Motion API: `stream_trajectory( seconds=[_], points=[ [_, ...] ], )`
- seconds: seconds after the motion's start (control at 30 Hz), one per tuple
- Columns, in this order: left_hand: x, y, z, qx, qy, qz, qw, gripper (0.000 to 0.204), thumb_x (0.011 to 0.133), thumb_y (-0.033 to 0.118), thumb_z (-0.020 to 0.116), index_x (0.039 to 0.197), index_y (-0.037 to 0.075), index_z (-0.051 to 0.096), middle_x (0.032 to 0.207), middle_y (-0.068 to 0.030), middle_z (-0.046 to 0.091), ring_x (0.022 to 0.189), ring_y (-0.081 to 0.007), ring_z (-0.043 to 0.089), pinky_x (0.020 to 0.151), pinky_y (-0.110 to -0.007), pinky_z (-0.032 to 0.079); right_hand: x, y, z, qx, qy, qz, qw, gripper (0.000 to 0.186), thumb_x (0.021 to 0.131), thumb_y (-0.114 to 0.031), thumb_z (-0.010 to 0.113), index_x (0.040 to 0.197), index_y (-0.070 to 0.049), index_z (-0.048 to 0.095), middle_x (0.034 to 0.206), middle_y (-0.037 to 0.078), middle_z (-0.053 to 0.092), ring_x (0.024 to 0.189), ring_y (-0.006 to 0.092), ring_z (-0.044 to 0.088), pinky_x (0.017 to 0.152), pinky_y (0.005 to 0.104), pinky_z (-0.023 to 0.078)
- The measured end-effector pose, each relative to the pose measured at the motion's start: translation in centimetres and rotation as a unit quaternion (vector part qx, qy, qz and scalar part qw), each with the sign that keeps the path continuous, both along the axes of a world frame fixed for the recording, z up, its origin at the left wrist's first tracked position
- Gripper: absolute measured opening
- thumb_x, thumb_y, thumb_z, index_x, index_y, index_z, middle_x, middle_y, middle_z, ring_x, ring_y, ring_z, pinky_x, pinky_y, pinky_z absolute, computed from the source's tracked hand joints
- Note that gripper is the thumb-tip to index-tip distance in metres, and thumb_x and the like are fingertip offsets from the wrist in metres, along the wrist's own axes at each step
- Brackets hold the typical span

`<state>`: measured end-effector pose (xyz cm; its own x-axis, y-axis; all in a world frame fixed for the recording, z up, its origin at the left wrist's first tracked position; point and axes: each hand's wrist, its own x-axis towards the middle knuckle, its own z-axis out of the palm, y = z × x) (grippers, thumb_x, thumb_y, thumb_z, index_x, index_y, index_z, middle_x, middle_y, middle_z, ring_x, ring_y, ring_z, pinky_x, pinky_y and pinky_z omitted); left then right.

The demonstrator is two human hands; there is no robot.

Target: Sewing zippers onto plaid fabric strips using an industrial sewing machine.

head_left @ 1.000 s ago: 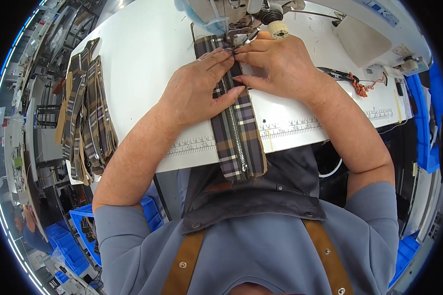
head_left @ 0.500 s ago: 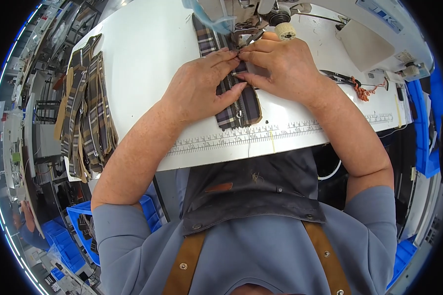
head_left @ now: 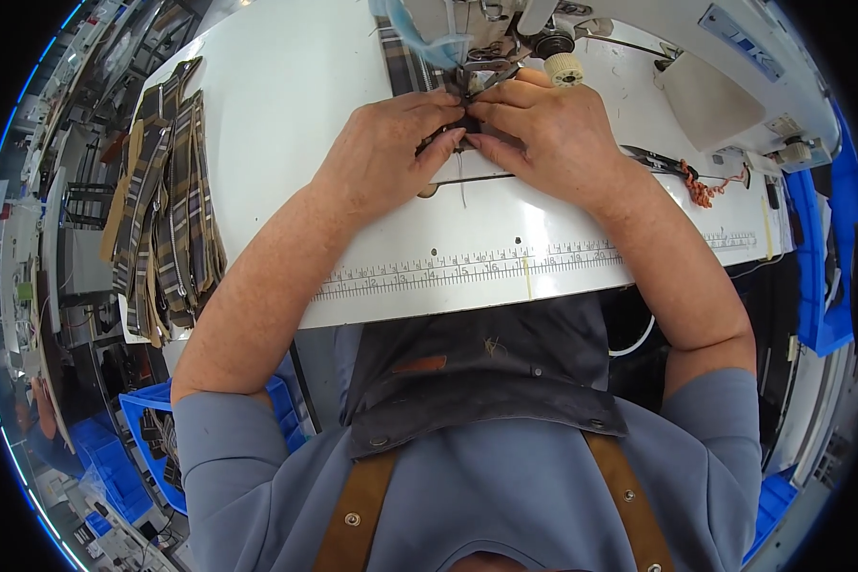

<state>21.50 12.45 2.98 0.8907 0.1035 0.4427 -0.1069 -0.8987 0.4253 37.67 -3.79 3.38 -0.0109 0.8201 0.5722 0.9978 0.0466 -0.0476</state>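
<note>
At the needle of a white sewing machine (head_left: 464, 71), my left hand (head_left: 377, 153) and my right hand (head_left: 558, 143) press the short near end of a plaid zipper strip (head_left: 396, 62) from either side, their fingertips close together over it. Most of the strip lies beyond my fingers, partly hidden behind the clear blue guard and machine head. A loose thread hangs from between my thumbs onto the white table (head_left: 291, 143).
A pile of plaid zipper strips (head_left: 167, 210) lies on the table's left. Black thread snips with orange cord (head_left: 701, 186) lie right of my right hand. A printed ruler runs along the front edge. Blue bins (head_left: 820, 267) stand at the right and lower left.
The zipper strip has moved away from me under the needle, so its near end now sits at my fingertips. My left thumb has moved up and in, closer to my right thumb.
</note>
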Motion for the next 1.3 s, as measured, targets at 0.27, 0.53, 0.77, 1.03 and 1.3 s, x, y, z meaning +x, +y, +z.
stream_trajectory(
  seconds=[0.27, 0.53, 0.77, 1.03, 1.3],
  points=[
    [1.5, 1.5, -0.4, 0.014, -0.015, 0.025, 0.999, 0.024, 0.092, 0.011, 0.073, 0.112, -0.001, 0.074, 0.118, -0.017, 0.073, 0.105, -0.0329, 0.073, 0.092, -0.037, 0.059, -0.3, 0.2, -0.1, 0.009, -0.005, -0.002, 1.0, 0.02, 0.086, -0.029, 0.074, 0.092, -0.011, 0.079, 0.091, 0.002, 0.073, 0.082, 0.0248, 0.071, 0.07, 0.0391, 0.057],
    [1.6, 1.7, 0.2, 0.005, -0.009, 0.029, 1.0, 0.023, 0.094, 0.011, 0.07, 0.112, -0.003, 0.073, 0.113, -0.0168, 0.074, 0.098, -0.0337, 0.073, 0.086, -0.038, 0.059, 0.1, 0.2, -0.2, 0.006, -0.002, 0.004, 1.0, 0.02, 0.086, -0.028, 0.073, 0.091, -0.01, 0.079, 0.09, 0.002, 0.073, 0.08, 0.0255, 0.071, 0.069, 0.0392, 0.057],
    [0.9, 2.2, 1.1, 0.175, 0.017, 0.036, 0.984, 0.027, 0.091, 0.003, 0.064, 0.116, 0.004, 0.073, 0.115, -0.0137, 0.073, 0.099, -0.0338, 0.072, 0.086, -0.04, 0.059, 0.2, 0.1, 0.3, -0.001, -0.02, 0.017, 1.0, 0.015, 0.086, -0.022, 0.076, 0.093, -0.009, 0.079, 0.096, 0.002, 0.075, 0.083, 0.0212, 0.071, 0.066, 0.0354, 0.057],
    [-4.3, 3.3, 5.2, 0.32, -0.072, 0.065, 0.942, 0.014, 0.077, -0.002, 0.065, 0.086, 0.008, 0.07, 0.091, -0.0042, 0.073, 0.093, -0.0253, 0.07, 0.085, -0.039, 0.052, 0.4, 0.3, 0.1, 0.037, 0.004, 0.031, 0.999, 0.015, 0.086, -0.025, 0.073, 0.087, -0.01, 0.077, 0.084, 0.003, 0.072, 0.082, 0.0242, 0.07, 0.068, 0.0393, 0.056],
    [-15.1, 1.1, 13.8, -0.247, -0.188, -0.147, 0.939, 0.018, 0.089, 0.004, 0.068, 0.081, 0.009, 0.053, 0.096, -0.0117, 0.063, 0.087, -0.0178, 0.063, 0.078, -0.031, 0.054, -0.8, 0.3, 0.4, 0.123, 0.07, 0.099, 0.985, 0.017, 0.089, -0.024, 0.074, 0.096, -0.009, 0.077, 0.095, 0.006, 0.076, 0.087, 0.027, 0.071, 0.074, 0.0394, 0.058]
  ],
)
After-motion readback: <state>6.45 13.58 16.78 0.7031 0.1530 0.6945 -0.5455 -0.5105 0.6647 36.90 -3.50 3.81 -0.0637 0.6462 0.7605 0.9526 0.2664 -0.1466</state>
